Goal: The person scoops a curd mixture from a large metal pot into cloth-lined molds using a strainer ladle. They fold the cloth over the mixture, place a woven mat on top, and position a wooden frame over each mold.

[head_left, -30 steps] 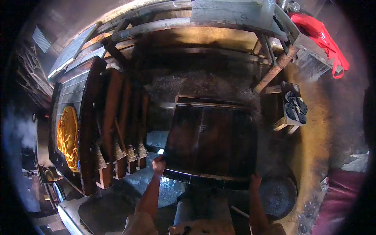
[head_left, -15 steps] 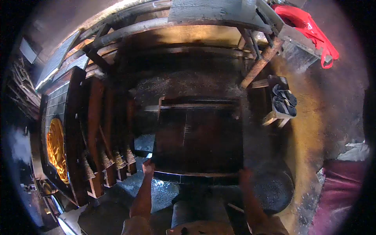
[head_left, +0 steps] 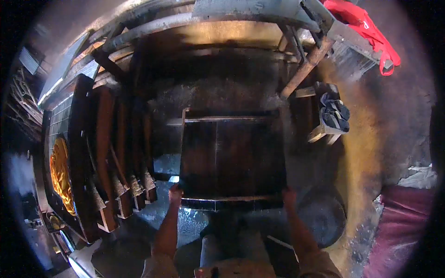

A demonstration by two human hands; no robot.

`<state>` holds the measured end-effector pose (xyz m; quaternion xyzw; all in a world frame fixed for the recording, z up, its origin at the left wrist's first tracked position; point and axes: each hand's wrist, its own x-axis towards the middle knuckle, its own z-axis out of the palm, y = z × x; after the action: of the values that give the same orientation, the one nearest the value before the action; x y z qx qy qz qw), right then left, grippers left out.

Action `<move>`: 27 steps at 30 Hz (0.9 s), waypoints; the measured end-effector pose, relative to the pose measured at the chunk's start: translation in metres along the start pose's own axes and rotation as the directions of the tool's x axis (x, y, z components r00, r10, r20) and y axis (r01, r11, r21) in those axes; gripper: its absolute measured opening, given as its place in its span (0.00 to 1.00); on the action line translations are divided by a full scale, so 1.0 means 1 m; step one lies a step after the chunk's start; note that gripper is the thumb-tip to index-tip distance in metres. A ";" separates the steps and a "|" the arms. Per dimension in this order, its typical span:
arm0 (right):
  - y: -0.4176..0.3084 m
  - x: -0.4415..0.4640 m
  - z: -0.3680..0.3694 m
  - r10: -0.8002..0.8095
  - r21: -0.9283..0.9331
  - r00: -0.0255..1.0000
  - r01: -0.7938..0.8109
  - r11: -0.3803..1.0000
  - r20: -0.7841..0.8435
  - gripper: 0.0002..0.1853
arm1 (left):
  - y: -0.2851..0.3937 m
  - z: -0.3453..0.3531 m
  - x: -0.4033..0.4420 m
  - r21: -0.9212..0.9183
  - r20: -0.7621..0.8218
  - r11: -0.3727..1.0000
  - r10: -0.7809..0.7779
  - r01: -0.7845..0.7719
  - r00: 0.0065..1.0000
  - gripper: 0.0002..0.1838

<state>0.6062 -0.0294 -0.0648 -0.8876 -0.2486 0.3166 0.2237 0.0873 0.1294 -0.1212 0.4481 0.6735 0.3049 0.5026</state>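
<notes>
Between my two hands is a large dark wooden panel (head_left: 234, 162) with a raised, framed edge; I cannot make out whether it is a tray or a box. My left hand (head_left: 175, 193) is closed on its near left corner. At the near right corner my right hand (head_left: 289, 196) is closed too, its fingers partly lost in shadow. The panel's near edge (head_left: 232, 199) runs from one hand to the other. Just right of my right hand stands a round dark basin (head_left: 322, 217).
To the left, several dark wooden frames (head_left: 104, 157) stand side by side, with orange cloth (head_left: 61, 176) on the outermost one. A small stool (head_left: 316, 133) carrying dark sandals (head_left: 334, 113) stands right. Wooden beams (head_left: 306, 69) cross the back, near a red bag (head_left: 364, 28). Maroon cloth (head_left: 398, 231) lies at lower right.
The whole view has shifted slightly, with things appearing a little higher and further left. Both hands stay at the panel's near corners, and my right hand shows more clearly.
</notes>
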 end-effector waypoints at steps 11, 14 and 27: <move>0.074 0.012 0.043 -0.091 0.245 0.982 0.049 0.968 0.164 0.26 | -0.023 0.021 0.006 -0.095 0.135 0.980 -0.163 0.177 0.977 0.31; 0.076 0.007 0.044 -0.115 0.375 0.977 0.040 0.926 0.179 0.28 | 0.017 0.025 -0.008 -0.186 0.152 0.958 -0.192 0.219 0.970 0.37; 0.054 0.014 0.021 0.301 0.164 0.871 -0.387 0.907 0.389 0.22 | -0.091 0.022 0.009 0.297 0.074 0.952 0.053 -0.073 0.996 0.47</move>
<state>0.6176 -0.0584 -0.1158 -0.8128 -0.0822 0.5336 0.2189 0.0802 0.0988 -0.2102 0.5499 0.6806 0.2008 0.4406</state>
